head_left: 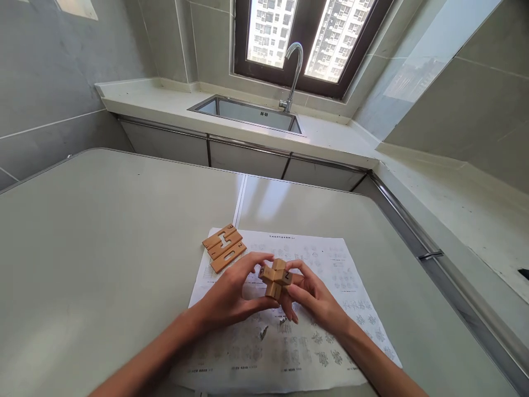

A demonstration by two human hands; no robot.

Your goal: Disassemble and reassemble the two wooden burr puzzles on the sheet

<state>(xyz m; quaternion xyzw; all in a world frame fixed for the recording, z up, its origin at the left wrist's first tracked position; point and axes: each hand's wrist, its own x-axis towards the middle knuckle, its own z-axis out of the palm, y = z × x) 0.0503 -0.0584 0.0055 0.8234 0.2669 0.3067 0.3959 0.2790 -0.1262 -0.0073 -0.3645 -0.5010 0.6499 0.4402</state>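
Left hand (235,291), right hand (317,299): fingers clamped on wooden burr puzzle (274,281); numbered wooden pieces (215,252) overlap printed sheet (289,376).

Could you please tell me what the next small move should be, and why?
Perhaps hold the wooden assembly with the right hand and reach the left hand to the loose wooden pieces: both hands are at the assembly, while those pieces lie just beyond the left hand, at the printed sheet's far-left corner.
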